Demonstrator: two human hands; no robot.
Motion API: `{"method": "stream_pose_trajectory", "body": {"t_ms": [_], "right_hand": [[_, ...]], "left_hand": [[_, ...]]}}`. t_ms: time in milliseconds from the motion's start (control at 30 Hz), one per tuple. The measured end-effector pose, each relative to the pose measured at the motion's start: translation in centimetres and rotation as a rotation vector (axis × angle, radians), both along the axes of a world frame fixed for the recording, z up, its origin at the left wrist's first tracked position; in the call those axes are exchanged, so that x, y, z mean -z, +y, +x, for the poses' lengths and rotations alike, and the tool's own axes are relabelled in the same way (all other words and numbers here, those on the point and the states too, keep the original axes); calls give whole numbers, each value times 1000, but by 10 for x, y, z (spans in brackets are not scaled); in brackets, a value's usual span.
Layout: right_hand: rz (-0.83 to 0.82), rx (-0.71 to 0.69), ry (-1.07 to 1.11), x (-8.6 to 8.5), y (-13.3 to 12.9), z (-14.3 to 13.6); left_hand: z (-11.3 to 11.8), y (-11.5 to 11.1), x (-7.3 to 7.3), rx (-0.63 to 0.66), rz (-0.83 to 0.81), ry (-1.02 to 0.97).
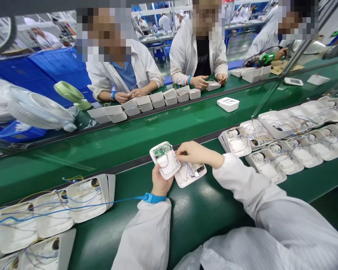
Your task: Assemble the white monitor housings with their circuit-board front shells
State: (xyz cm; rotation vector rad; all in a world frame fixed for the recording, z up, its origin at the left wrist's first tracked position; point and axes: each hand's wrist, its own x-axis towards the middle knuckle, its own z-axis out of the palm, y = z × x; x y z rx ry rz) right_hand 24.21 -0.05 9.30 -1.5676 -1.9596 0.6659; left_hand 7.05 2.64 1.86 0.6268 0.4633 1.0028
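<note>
My left hand grips a white plastic cover from below, tilted up with its inner side showing. A green circuit board sits along the cover's top end, and thin wires cross its white surface. At the cover's right edge, the fingers of my right hand are pinched together; whatever is between them is too small to make out. Just behind and below that hand, a white housing lies on the green bench with wires and a small white connector inside. A blue wrist strap is around my left wrist.
Wired white housings stand in rows at right and left. A blue cord runs left from my strap. Beyond the bench edge is a green conveyor carrying a closed white device. Co-workers sit opposite, near more housings.
</note>
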Motion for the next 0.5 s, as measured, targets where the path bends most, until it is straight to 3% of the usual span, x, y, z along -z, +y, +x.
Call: {"method": "stream_pose_trajectory", "body": {"t_ms": [167,367,500], "right_hand": [[-192,-18,412,14,-7,-4],[-311,-166,633,23,-2,-2],[-408,-159,817,26,0,-1]], "left_hand": [[1,3,2,-13,-31,34],[-2,1,9,38,18,83],[-2,0,9,38,74,129]]}}
